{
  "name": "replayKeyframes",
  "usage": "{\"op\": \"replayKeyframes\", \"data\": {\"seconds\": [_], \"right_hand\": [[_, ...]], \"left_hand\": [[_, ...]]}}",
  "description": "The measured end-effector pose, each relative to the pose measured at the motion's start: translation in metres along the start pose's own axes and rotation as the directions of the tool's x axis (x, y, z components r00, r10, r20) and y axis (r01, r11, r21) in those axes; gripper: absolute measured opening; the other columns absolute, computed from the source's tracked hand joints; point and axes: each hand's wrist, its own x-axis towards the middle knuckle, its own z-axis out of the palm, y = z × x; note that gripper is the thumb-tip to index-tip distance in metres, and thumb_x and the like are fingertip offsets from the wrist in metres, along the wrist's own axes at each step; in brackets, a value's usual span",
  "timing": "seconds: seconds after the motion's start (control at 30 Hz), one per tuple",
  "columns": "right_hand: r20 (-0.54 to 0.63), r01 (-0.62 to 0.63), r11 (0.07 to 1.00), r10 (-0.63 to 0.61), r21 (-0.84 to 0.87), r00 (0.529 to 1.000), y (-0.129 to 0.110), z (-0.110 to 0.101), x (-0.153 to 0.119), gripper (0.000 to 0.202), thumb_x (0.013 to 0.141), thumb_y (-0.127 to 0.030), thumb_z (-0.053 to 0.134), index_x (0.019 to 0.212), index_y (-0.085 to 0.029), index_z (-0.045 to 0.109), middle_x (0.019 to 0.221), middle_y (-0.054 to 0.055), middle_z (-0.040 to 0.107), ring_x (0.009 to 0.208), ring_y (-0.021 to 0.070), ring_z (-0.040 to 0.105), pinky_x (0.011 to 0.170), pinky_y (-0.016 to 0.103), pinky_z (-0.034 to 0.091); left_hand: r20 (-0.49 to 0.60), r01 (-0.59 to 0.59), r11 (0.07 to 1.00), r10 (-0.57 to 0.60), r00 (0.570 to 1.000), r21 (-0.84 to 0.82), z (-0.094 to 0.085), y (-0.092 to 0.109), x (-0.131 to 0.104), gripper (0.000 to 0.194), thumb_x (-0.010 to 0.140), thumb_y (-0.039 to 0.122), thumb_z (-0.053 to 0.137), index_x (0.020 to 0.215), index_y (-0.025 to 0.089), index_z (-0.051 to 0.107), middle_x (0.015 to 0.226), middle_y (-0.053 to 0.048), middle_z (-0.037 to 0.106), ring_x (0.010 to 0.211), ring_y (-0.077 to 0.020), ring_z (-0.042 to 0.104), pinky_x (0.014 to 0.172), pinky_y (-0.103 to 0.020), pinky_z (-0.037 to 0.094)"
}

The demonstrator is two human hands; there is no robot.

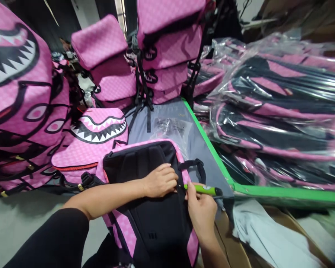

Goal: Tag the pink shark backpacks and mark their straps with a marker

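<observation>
A pink and black backpack [153, 219] rests in front of me with its black padded back panel facing up, its top end on the table's edge. Across that panel reaches my left hand [161, 181], its fingers curled over the seam near the right edge. My right hand [201, 206] grips a bright green pen-shaped tool [202, 189] with a dark rear end. The tool's front end points left, at the pink side edge close to my left fingertips. Its exact tip is too small to make out. A black strap loop [198, 167] sticks out just above the tool.
The grey table [167, 111] has a green taped edge [206, 141]. Pink shark-mouth backpacks [99, 130] are stacked at left [19, 74] and at the back [167, 48]. Plastic-wrapped backpacks [279, 111] pile up at right. A clear plastic bag [173, 128] lies on the table.
</observation>
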Motion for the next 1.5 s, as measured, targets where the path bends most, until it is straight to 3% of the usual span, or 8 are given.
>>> {"op": "replayKeyframes", "data": {"seconds": [0.43,0.57,0.73,0.83,0.97,1.13,1.27,1.5], "right_hand": [[-0.103,0.118,0.972,-0.098,0.203,0.99,-0.007,-0.007,-0.012,0.046,0.085,-0.063,0.055,0.085,-0.018,0.063,0.056,0.002,0.063,0.053,0.0244,0.063,0.059,0.037,0.051],[-0.131,0.226,0.879,-0.188,0.42,0.973,-0.035,-0.028,-0.038,0.042,0.088,-0.051,0.06,0.112,-0.018,0.061,0.088,0.009,0.074,0.079,0.0266,0.072,0.077,0.042,0.057],[-0.18,0.603,0.748,-0.577,0.278,0.797,-0.085,-0.064,-0.082,0.033,0.09,-0.038,0.061,0.12,-0.024,0.062,0.099,0.008,0.075,0.091,0.0262,0.071,0.084,0.045,0.056],[-0.169,0.734,0.615,-0.722,0.287,0.671,-0.104,-0.067,-0.087,0.034,0.089,-0.033,0.063,0.123,-0.028,0.062,0.107,0.008,0.073,0.092,0.0268,0.07,0.088,0.048,0.055],[0.02,0.753,0.623,-0.773,0.211,0.634,-0.102,-0.03,-0.076,0.031,0.089,-0.037,0.061,0.118,-0.028,0.065,0.107,0.007,0.072,0.095,0.0255,0.069,0.087,0.042,0.055],[0.14,0.599,0.784,-0.62,0.163,0.772,-0.074,0.029,-0.061,0.038,0.091,-0.047,0.055,0.115,-0.02,0.066,0.105,0.01,0.071,0.095,0.025,0.068,0.088,0.042,0.054],[0.118,0.609,0.785,-0.619,0.117,0.776,-0.066,0.041,-0.065,0.039,0.091,-0.046,0.055,0.118,-0.019,0.064,0.11,0.011,0.069,0.1,0.0252,0.066,0.093,0.043,0.051],[0.097,0.607,0.786,-0.617,0.112,0.781,-0.067,0.043,-0.068,0.033,0.091,-0.041,0.055,0.114,-0.018,0.064,0.107,0.011,0.069,0.096,0.0241,0.067,0.089,0.04,0.053]], "left_hand": [[0.234,-0.039,0.991,0.009,0.972,0.126,-0.082,-0.026,0.041,0.041,0.073,0.06,0.071,0.075,0.019,0.064,0.07,-0.003,0.068,0.07,-0.0211,0.063,0.07,-0.038,0.048],[0.232,0.009,0.992,-0.038,0.972,0.123,-0.129,0.001,0.031,0.04,0.078,0.059,0.067,0.075,0.019,0.064,0.071,-0.004,0.069,0.067,-0.0216,0.065,0.064,-0.04,0.047],[0.193,0.203,0.975,-0.218,0.957,0.093,-0.224,0.06,-0.001,0.038,0.082,0.054,0.065,0.082,0.016,0.064,0.071,-0.006,0.069,0.067,-0.0243,0.066,0.059,-0.038,0.045],[0.172,0.372,0.928,-0.367,0.914,0.005,-0.253,0.074,-0.02,0.038,0.086,0.055,0.06,0.086,0.018,0.063,0.075,-0.006,0.07,0.069,-0.0218,0.066,0.059,-0.034,0.044],[0.219,0.541,0.836,-0.514,0.83,-0.089,-0.221,0.064,-0.056,0.041,0.09,0.056,0.054,0.091,0.017,0.064,0.085,-0.005,0.071,0.075,-0.0208,0.067,0.058,-0.032,0.044],[0.184,0.547,0.837,-0.539,0.822,0.008,-0.165,0.015,-0.088,0.021,0.095,0.027,0.049,0.102,0.017,0.066,0.101,-0.007,0.07,0.097,-0.022,0.064,0.08,-0.035,0.048],[-0.017,0.548,0.837,-0.548,0.837,0.001,-0.165,-0.006,-0.093,0.041,0.088,0.024,0.06,0.129,0.02,0.053,0.131,-0.008,0.056,0.121,-0.024,0.051,0.096,-0.039,0.044],[0.054,0.595,0.793,-0.594,0.803,-0.128,-0.15,-0.009,-0.098,0.044,0.086,0.03,0.064,0.127,0.019,0.053,0.134,-0.011,0.053,0.123,-0.0265,0.048,0.099,-0.04,0.042]]}}
